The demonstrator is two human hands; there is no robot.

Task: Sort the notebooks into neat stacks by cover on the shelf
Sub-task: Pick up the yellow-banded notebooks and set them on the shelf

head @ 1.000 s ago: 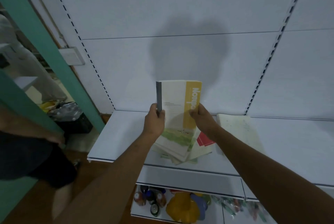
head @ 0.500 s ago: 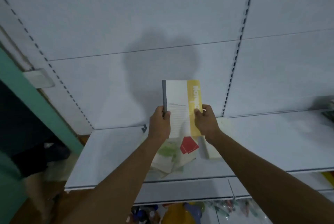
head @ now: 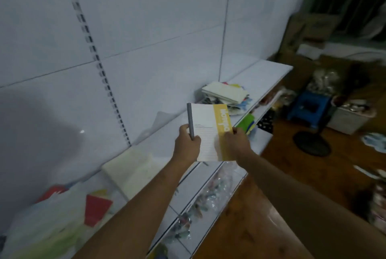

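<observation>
White shelf (head: pixel 269 72) steel runs away to the right, and nearest the camera, at the lower left, a blurred spread of notebooks (head: pixel 62 212) lies loose on it, red and green patches showing among pale covers. Just beyond, a cream notebook (head: pixel 133 172) rests flat near the back panel. Above the shelf's front edge both hands hold one notebook (head: pixel 208 131) upright in the air, cover facing the camera: white with ruled lines, a yellow band down its right side and a grey spine on the left. The left hand (head: pixel 188 147) curls round the spine edge, thumb on the cover; the right hand (head: pixel 235 144) pinches the yellow edge low down, though motion blur hides its fingers' exact lie. Judging by its thinness and the slight flex of the cover, this book is light and somewhat floppy, the cover probably smooth, so a hold along the stiff spine looks safest, with the other hand steadying the free edge. Farther along the shelf a second heap (head: pixel 226 97) sits with a pale notebook on top of mixed colours. It seems the held book is being carried toward a matching stack. Beyond the shelf end stand a blue stool (head: pixel 309 106) and the round base of a stand (head: pixel 312 144) on the wooden floor (head: pixel 313 175).
</observation>
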